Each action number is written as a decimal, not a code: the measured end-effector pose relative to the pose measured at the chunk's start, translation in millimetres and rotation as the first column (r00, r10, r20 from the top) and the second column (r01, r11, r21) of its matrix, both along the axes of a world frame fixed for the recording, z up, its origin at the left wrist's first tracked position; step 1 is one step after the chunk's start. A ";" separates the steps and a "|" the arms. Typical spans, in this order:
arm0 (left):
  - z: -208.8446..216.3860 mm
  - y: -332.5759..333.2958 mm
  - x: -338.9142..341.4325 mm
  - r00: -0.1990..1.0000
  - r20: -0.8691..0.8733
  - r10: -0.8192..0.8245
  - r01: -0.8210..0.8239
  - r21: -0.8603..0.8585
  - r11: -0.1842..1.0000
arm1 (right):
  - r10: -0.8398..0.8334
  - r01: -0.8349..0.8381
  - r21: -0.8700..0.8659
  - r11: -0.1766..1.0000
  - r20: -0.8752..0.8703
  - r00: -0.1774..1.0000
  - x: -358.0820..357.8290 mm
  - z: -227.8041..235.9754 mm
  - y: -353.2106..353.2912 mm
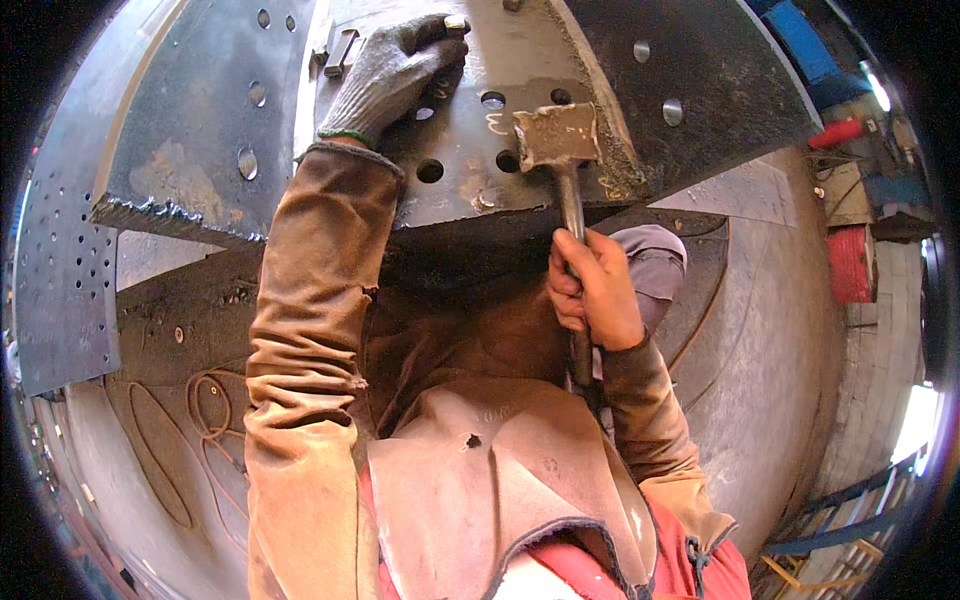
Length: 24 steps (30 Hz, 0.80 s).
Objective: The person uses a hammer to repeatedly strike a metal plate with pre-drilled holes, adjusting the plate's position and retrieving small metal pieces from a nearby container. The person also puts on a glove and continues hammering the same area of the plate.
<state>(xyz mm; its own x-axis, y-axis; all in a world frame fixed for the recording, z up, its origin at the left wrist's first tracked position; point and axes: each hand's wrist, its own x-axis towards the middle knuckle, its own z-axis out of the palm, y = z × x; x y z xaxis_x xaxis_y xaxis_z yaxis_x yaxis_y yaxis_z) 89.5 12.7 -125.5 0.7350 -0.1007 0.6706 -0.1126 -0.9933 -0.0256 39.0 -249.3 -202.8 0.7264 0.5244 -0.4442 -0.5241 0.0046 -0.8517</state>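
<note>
My left hand [392, 75], in a grey knit glove, reaches over the far part of a drilled steel plate [455, 185]. Its fingers are closed around a short metal piece [456, 25] with a bright end; the rest of that piece is hidden. My bare right hand [602, 290] grips the handle of a hammer [556, 136], its fingers wrapped below the head. The blocky, worn hammer head is over the plate's near edge, beside the round holes. A small rectangular metal piece [341, 52] lies left of my gloved hand.
Dark steel plates flank the middle one, at left [195, 130] and right [690, 70]. Another perforated plate [65, 300] stands far left. A brown hose [205, 405] coils on the floor at left. Red and blue items line the right side, including a red box [850, 263].
</note>
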 end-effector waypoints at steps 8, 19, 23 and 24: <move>-39.8 20.6 17.2 0.916 -0.158 -0.370 0.038 -0.882 0.470 | 0.017 0.113 -0.098 0.989 0.823 0.568 57.5 77.5 45.5; -49.9 24.2 22.8 0.922 -0.117 -0.370 0.066 -0.892 0.447 | 0.304 0.016 -0.415 0.909 0.691 0.655 87.7 92.9 81.5; -58.0 35.0 29.7 0.919 -0.107 -0.379 0.068 -0.904 0.421 | 0.147 0.150 -0.222 0.963 0.907 0.394 65.6 144.7 81.5; -63.1 42.1 31.9 0.913 -0.126 -0.389 0.044 -0.916 0.399 | 0.076 0.180 -0.120 0.976 0.969 0.236 56.7 164.1 85.6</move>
<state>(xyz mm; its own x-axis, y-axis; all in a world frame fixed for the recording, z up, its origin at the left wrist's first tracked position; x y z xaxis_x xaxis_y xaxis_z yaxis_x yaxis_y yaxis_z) 121.4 54.8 -188.6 0.9388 0.2312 0.2553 -0.1565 -0.3740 0.9141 95.7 -163.7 -38.7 0.6901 0.4770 0.5443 0.6904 -0.2081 -0.6929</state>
